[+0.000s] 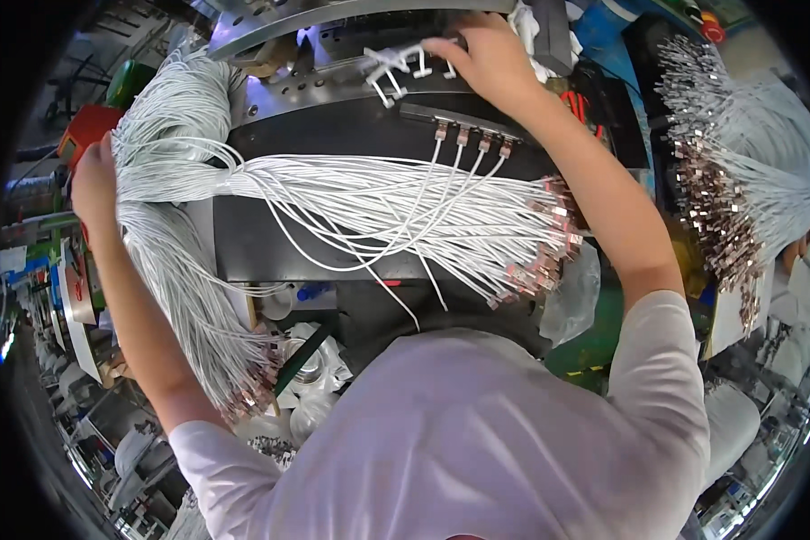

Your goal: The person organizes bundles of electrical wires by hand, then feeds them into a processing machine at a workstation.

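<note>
At the far edge of the work surface, my right hand (493, 61) is closed on a branched white plastic piece (389, 74), which is blurred and looks like a moulding sprue. Below it, a dark bar-shaped fixture (432, 113) holds several cable connectors (484, 142) in a row. White cables run from them across a large bundle of white cables (351, 193), whose metal connector ends (544, 247) lie to the right. On the left, my left hand (94, 189) is beside a red box-shaped part (85, 135); its fingers are mostly hidden.
A perforated metal plate (252, 99) stands at the back. More white cables (180, 99) are heaped at the left, with a bundle (198, 315) hanging over the edge. Another cable bundle (783, 135) lies at the far right. A clear plastic bag (574, 292) hangs by the front edge.
</note>
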A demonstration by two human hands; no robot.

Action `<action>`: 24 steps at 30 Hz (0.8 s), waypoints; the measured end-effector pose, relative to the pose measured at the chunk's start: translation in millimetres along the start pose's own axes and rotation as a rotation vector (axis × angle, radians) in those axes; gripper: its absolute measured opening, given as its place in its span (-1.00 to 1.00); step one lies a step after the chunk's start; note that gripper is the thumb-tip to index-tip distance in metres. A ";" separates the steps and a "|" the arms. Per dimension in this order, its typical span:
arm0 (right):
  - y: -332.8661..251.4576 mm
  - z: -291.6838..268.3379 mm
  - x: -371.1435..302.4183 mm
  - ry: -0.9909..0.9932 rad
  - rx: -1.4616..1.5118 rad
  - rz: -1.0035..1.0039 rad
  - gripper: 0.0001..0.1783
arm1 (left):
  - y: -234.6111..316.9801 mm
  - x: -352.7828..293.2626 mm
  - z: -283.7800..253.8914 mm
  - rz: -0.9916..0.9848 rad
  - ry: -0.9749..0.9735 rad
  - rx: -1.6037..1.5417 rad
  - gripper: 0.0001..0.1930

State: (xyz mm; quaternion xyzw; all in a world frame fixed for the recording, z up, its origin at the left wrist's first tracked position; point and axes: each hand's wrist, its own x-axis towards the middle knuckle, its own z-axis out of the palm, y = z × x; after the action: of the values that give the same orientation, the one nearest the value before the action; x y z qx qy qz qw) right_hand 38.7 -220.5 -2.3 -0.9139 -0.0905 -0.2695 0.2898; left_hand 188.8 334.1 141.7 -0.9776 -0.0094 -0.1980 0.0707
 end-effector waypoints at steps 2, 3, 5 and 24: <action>-9.1 -20.5 -24.7 -0.039 -0.311 -0.085 -0.69 | 73.6 -70.3 1.0 0.254 0.077 -0.429 -0.57; -13.1 -31.3 -32.7 -0.059 -0.468 -0.135 -0.69 | 116.4 -104.4 0.7 0.244 -0.112 -0.671 -0.68; -20.4 -54.8 -46.3 -0.012 -0.465 -0.182 -0.65 | 187.9 -181.8 -7.6 0.612 -0.198 -0.965 -0.83; 12.4 28.4 50.4 0.035 0.307 0.008 -0.57 | 307.3 -219.7 -15.5 0.670 -0.126 -0.587 -0.71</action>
State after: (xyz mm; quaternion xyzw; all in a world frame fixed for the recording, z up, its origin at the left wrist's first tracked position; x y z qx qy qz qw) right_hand 97.4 -213.7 -0.2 -0.8544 -0.1216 -0.2673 0.4287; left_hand -5.4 29.9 29.2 -0.9154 0.3602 -0.0987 -0.1500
